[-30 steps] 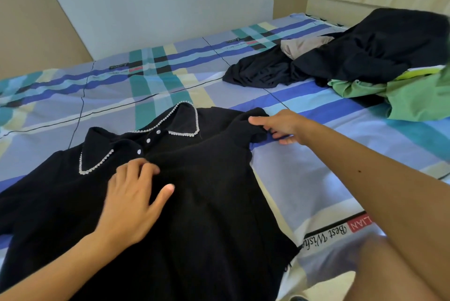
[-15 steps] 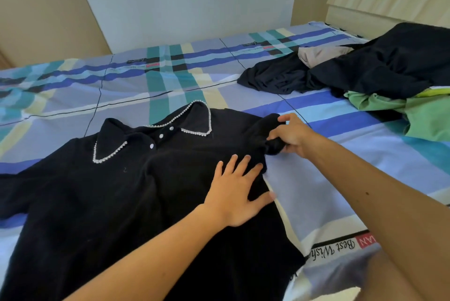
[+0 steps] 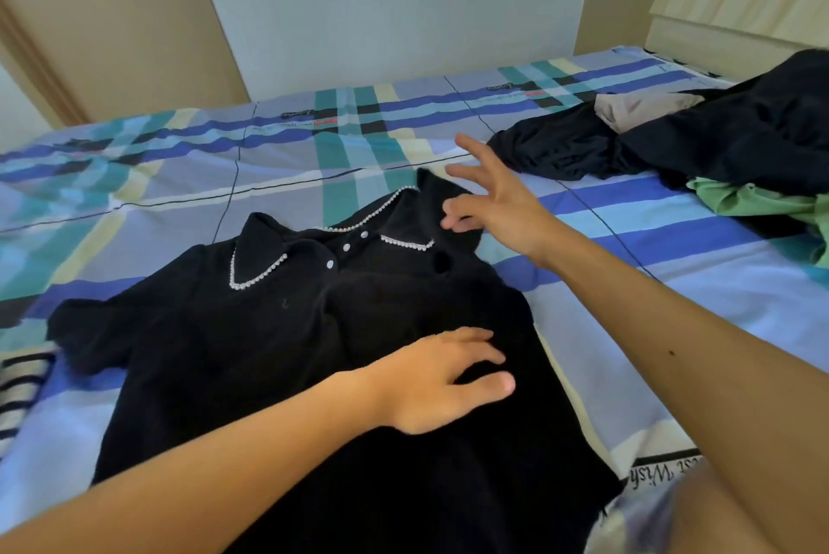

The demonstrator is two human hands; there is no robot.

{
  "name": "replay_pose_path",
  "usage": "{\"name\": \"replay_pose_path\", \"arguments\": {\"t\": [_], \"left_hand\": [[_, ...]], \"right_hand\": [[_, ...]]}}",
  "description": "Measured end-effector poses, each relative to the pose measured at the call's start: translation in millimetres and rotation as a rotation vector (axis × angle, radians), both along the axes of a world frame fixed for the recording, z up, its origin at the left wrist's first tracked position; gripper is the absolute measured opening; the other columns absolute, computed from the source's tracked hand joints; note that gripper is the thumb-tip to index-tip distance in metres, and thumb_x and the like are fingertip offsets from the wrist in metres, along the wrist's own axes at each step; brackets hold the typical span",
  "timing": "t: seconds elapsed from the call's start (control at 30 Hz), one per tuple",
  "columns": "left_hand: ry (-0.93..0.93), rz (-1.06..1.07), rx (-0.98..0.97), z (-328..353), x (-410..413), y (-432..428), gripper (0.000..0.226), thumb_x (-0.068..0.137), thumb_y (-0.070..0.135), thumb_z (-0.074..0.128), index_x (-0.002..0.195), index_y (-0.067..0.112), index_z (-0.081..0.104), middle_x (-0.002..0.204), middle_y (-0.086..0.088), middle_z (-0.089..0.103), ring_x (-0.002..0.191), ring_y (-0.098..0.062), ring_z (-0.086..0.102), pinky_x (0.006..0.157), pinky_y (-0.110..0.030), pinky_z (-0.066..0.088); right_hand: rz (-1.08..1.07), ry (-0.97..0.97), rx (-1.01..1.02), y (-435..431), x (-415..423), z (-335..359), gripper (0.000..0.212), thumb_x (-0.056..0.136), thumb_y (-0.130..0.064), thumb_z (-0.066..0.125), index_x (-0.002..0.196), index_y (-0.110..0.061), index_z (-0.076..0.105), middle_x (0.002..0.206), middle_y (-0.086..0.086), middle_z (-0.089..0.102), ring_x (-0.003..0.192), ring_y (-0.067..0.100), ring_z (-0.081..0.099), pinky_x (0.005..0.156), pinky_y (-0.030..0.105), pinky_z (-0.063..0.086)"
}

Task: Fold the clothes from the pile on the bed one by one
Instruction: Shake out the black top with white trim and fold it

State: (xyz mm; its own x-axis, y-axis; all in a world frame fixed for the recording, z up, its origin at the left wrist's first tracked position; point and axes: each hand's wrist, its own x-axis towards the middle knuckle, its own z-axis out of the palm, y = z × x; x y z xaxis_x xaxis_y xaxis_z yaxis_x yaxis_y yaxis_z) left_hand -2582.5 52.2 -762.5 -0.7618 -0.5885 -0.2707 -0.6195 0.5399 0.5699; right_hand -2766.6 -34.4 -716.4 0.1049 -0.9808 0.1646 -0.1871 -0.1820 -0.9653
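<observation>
The black shirt [image 3: 251, 351] lies face-up on the bed [image 3: 134, 176], left hand [image 3: 442, 378] resting open on its chest, right hand [image 3: 498, 203] hovering spread and empty over the shoulder — best to smooth the folded-in edge flat before folding further.

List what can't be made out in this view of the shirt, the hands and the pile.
Head view only.
Black shirt: hem cut off by the bottom edge; the left forearm covers part of it.
Right hand: blurred; whether its fingers touch the shirt cannot be told.
Clothes pile: cut off by the right edge; garment count unclear.
Sheet print: partly hidden by the right arm.
</observation>
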Motion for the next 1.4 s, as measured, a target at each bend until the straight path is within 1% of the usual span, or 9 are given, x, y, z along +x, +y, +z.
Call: {"name": "replay_pose_path", "arguments": {"t": [0.07,0.17,0.3,0.43,0.63,0.93,1.1,1.23,1.4], "left_hand": [[-0.051,-0.050,-0.048,3,16,8,0.055,0.099,0.059,0.040,0.147,0.031,0.044,0.163,0.011,0.019,0.148,-0.003,0.020,0.119,-0.023,0.021],[-0.052,-0.046,-0.086,5,41,16,0.052,0.099,0.058,0.041,0.146,0.036,0.042,0.161,0.019,0.019,0.145,-0.001,0.023,0.111,-0.018,0.025],[-0.003,0.055,-0.095,3,71,15,0.048,0.100,0.055,0.042,0.144,0.037,0.043,0.156,0.024,0.026,0.138,0.004,0.030,0.101,-0.011,0.034],[-0.004,0.115,-0.162,12,93,6,0.049,0.100,0.052,0.045,0.144,0.031,0.046,0.152,0.018,0.035,0.137,0.004,0.029,0.097,-0.005,0.027],[-0.051,0.385,-0.269,27,154,-32,0.051,0.097,0.053,0.051,0.139,0.024,0.051,0.141,0.007,0.047,0.130,-0.013,0.045,0.111,-0.037,0.037],[-0.097,1.326,-0.255,-5,301,-84,0.076,0.088,0.052,0.058,0.143,0.004,0.038,0.144,-0.023,0.042,0.132,-0.043,0.040,0.108,-0.054,0.039],[0.370,1.682,-0.008,-12,324,-85,0.097,0.083,0.034,0.073,0.153,0.001,0.014,0.147,-0.022,0.038,0.128,-0.040,0.046,0.102,-0.051,0.046],[0.629,1.716,0.214,-6,322,-88,0.062,0.084,0.028,0.076,0.134,0.005,0.047,0.124,-0.013,0.059,0.109,-0.031,0.055,0.087,-0.042,0.048],[0.833,1.709,0.423,5,321,-87,0.044,0.088,0.034,0.069,0.124,0.011,0.056,0.121,-0.011,0.065,0.112,-0.034,0.059,0.100,-0.051,0.049]], "right_hand": [[-0.047,0.090,-0.004,-4,4,-9,0.060,0.098,-0.010,0.058,0.148,-0.035,0.036,0.143,0.000,0.047,0.102,0.021,0.069,0.091,0.030,0.053],[-0.039,0.551,-0.101,-5,-2,-34,0.053,0.102,-0.016,0.052,0.152,-0.025,0.037,0.150,0.003,0.042,0.131,0.019,0.049,0.102,0.023,0.040],[0.115,0.883,-0.016,-5,4,-55,0.064,0.105,-0.037,0.046,0.160,-0.025,0.016,0.168,0.000,0.008,0.154,0.019,0.009,0.124,0.040,0.015],[0.218,1.315,0.244,-9,23,-74,0.067,0.105,-0.054,0.029,0.160,-0.030,0.000,0.168,0.000,-0.010,0.154,0.023,-0.011,0.122,0.057,-0.001],[0.004,1.118,-0.019,-5,77,-55,0.067,0.103,-0.046,0.042,0.160,-0.023,0.015,0.168,0.005,0.009,0.155,0.022,0.005,0.123,0.053,0.001],[0.427,0.895,-0.117,31,190,-62,0.067,0.101,-0.053,0.042,0.159,-0.033,0.014,0.168,-0.008,0.004,0.154,0.009,0.004,0.124,0.039,-0.002],[0.503,1.042,-0.071,37,202,-84,0.070,0.102,-0.055,0.038,0.160,-0.030,0.009,0.168,-0.006,-0.001,0.154,0.010,-0.003,0.125,0.042,-0.004],[0.494,1.077,-0.080,38,200,-86,0.070,0.102,-0.055,0.038,0.160,-0.029,0.009,0.168,-0.008,0.000,0.153,0.007,-0.006,0.125,0.040,-0.005],[0.505,1.082,-0.079,37,199,-86,0.071,0.101,-0.056,0.038,0.160,-0.029,0.010,0.168,-0.008,0.001,0.153,0.006,-0.006,0.124,0.038,-0.005]]}}
